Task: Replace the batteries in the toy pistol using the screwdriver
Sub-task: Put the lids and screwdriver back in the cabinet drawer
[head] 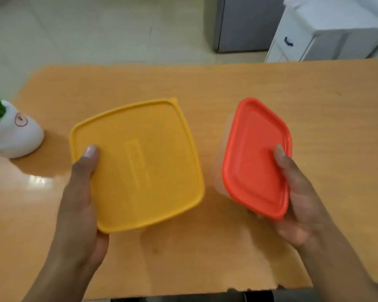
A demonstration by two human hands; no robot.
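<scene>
The left hand grips the yellow-lidded container at its 8 o'clock edge, thumb pressed on the lid. The right hand clasps the orange-lidded container from its 4 o'clock side, thumb on top; its clear body barely shows below the lid. Both are held above the wooden table, well apart. A white plant pot sits at 9 o'clock. No toy pistol or screwdriver is visible; the containers' contents cannot be told.
</scene>
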